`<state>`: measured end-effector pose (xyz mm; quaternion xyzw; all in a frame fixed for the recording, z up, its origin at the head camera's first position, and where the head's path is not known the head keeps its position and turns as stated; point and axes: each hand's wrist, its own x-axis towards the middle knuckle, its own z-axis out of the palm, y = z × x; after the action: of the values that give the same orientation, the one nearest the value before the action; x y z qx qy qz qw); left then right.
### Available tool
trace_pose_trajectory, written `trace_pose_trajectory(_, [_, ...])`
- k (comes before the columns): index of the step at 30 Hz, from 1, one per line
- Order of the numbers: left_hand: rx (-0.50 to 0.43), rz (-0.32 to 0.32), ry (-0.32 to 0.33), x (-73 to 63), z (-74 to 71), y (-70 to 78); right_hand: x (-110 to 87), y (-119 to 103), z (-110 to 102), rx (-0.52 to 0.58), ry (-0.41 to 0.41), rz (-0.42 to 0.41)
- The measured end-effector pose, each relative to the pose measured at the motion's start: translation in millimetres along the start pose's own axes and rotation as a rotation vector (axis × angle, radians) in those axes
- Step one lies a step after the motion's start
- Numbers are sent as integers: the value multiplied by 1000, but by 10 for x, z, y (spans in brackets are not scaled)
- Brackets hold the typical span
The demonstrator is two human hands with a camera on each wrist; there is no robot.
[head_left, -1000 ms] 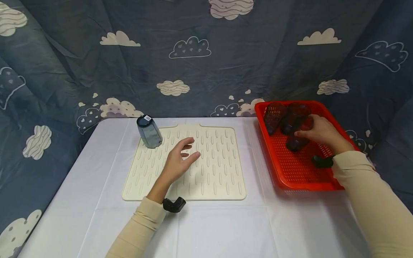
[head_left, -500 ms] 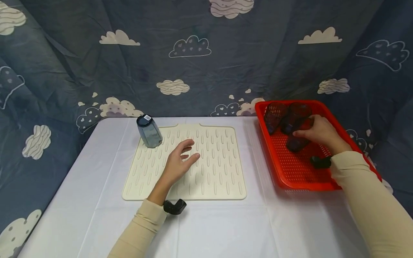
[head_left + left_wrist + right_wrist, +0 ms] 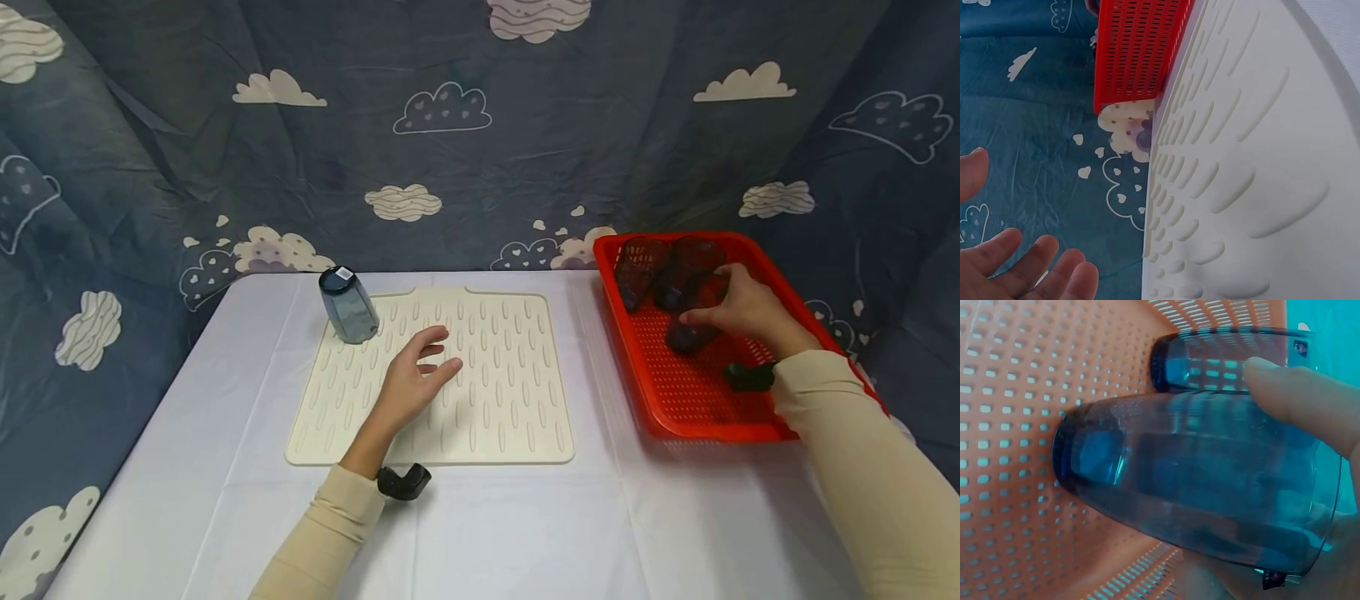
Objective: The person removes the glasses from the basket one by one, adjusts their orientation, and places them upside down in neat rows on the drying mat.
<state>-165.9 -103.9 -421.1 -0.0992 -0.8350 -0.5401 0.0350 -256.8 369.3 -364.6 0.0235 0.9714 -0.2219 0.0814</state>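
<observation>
Progress: early, by the look of it. One glass out, three in the basket (image 3: 690, 392).

Out: mat glass (image 3: 350, 308), upside down at the far left corner of the mat (image 3: 517, 417), base up, sticker on it. Nobody touching it; that one looks done.

In hand: held glass (image 3: 1197, 481), inside the basket, tilted, base towards the basket floor. Right hand (image 3: 753, 312) clamped on it, thumb on one side, fingers round the other. Can't tell if the base is off the floor; not out yet, anyway.

Left in the basket: back-left glass (image 3: 637, 271) and middle glass (image 3: 678, 279), rims up, close together at the far end, neither gripped. Looks like these two plus the held glass remain.

Left hand (image 3: 416, 375): over the mat, holding nothing, thumb and fingers apart, fingers a bit bent. Hands well apart, one each side of the surface (image 3: 525, 533). Most of the mat is bare, so room for the rest.
</observation>
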Motion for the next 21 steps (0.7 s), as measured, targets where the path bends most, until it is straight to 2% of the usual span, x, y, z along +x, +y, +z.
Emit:
trace_pose_trajectory(6, [6,-26,2,-12,-60,-16,-28,-19,-57,-80,-1,-35])
trace_pose_trajectory(13, [-3,-28,-2,-32,-50,-35,-215,-67,-262,-109,14,-27])
trace_pose_trajectory(21, [-10,-23,-1,-68,-35,-57,-514,-405,-516,-84,153,-51])
